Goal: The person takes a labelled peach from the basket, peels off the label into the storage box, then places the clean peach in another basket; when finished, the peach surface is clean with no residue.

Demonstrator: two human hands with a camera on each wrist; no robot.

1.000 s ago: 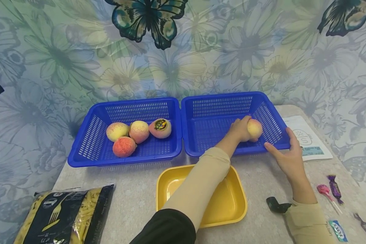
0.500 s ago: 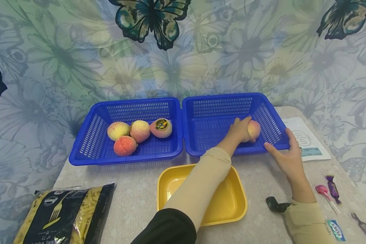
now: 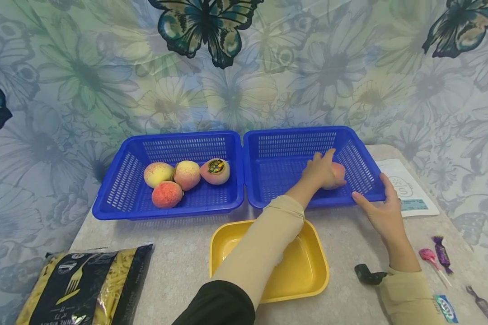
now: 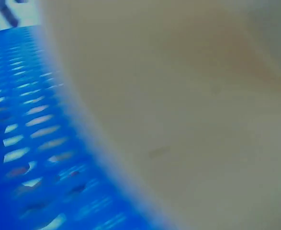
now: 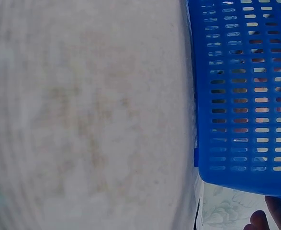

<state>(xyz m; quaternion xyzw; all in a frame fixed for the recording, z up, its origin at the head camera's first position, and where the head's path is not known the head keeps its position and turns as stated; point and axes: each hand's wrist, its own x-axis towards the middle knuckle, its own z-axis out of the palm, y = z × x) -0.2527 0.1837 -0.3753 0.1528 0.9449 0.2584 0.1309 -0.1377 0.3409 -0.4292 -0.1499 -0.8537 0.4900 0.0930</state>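
Peach, rosy and rounded, shows right of frame centre, partly hidden; left grip apparently holds it, while right grip holds right blue basket.

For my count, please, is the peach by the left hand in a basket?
In: the walls of the right basket surround the peach by the left hand.

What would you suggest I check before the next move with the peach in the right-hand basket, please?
1. Peach inside the right-hand basket: ok.
2. Left hand at the peach: ok.
3. Firm grip on it: cannot tell, contact partly hidden.
4. Right hand at the basket's near right corner: ok.
5. Four other peaches in the left-hand basket: ok.
6. Clear view of the yellow tray: not ok, a sleeve crosses it.
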